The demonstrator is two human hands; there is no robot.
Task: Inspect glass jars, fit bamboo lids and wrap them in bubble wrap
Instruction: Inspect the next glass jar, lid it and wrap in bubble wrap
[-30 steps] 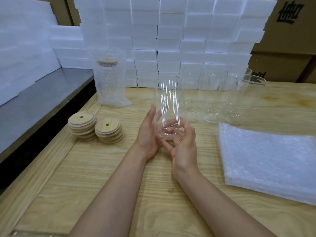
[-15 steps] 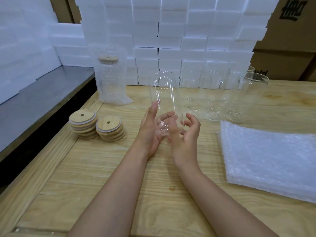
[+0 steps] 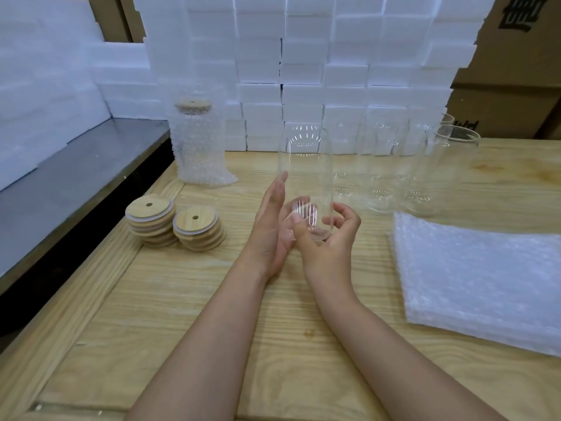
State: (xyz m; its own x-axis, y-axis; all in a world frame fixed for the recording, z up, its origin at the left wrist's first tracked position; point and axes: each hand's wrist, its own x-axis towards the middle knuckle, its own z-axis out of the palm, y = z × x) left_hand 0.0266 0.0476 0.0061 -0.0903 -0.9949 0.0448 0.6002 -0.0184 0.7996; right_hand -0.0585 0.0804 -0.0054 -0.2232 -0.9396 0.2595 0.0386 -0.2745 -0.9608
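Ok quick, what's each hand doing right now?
Left hand: open, straight fingers against the glass jar.
Right hand: fingers curled round the glass jar's base, holding it.

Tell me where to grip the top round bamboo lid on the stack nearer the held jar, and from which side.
Pinch the top round bamboo lid by its rim from above: it lies flat, uppermost. Take its near and far edges, since the other lid stack crowds its left side. The left hand, open beside the clear glass jar, is probably nearest.

Foam blocks [image 3: 303, 71] + cartons [image 3: 510, 101] behind wood table [image 3: 182, 314].
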